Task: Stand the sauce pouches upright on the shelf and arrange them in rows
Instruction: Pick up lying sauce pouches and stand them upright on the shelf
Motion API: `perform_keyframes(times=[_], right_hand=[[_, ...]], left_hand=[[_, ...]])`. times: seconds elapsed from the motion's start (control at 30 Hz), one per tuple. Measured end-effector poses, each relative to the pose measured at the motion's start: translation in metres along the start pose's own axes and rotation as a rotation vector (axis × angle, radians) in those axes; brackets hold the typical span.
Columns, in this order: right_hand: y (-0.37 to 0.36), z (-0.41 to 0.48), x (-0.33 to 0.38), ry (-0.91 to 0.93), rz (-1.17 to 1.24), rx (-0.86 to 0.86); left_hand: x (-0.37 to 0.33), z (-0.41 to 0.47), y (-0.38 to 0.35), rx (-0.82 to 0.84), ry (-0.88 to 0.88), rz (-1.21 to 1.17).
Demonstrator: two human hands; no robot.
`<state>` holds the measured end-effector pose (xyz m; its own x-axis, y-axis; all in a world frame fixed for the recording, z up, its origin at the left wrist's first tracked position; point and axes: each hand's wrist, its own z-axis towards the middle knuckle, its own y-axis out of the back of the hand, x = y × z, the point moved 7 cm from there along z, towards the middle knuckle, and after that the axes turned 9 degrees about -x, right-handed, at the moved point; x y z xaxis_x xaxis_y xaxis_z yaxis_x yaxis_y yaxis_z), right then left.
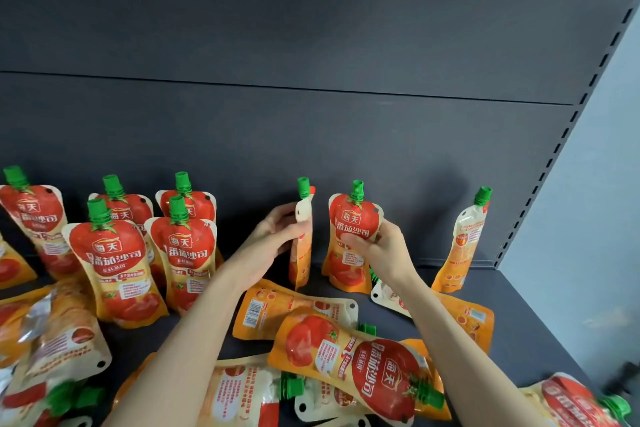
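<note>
Toppled ketchup pouches lie at six o'clock. Left hand pinches an edge-on pouch; right hand grips a front-facing pouch at three o'clock.

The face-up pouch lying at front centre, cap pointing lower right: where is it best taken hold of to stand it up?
Probably the tapered neck just behind the green cap of the face-up pouch, pinched across its side edges, coming from above on the right. That end is narrow and lies on top; the wide base overlaps a barcode-side pouch.

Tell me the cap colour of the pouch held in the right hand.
Green cap, seen in the head view.
</note>
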<state>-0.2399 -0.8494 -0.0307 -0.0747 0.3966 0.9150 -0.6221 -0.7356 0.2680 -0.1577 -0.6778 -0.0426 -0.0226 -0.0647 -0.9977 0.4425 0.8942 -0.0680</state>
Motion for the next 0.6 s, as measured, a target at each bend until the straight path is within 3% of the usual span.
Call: perform_keyframes(times=[0.07, 0.2, 0.4, 0.53, 0.6], right_hand=[[0.001, 0.001, 0.0, -0.011, 0.019, 0.015], [0.0, 0.0, -0.002, -0.042, 0.044, 0.018], [-0.004, -0.001, -0.004, -0.04, 0.039, 0.045], [-0.007, -0.002, -0.008, -0.006, -0.052, 0.062], [-0.007, -0.002, -0.006, 0.019, -0.063, 0.042]], left_hand=[[0.003, 0.0, -0.002, 0.059, 0.02, -0.069], [0.001, 0.0, -0.002, -0.014, -0.076, 0.169], [-0.006, -0.001, 0.002, -0.23, -0.125, 0.354], [-0.009, -0.014, 0.01, -0.543, -0.182, 0.546], [-0.013, -0.021, 0.008, -0.612, -0.215, 0.578]])
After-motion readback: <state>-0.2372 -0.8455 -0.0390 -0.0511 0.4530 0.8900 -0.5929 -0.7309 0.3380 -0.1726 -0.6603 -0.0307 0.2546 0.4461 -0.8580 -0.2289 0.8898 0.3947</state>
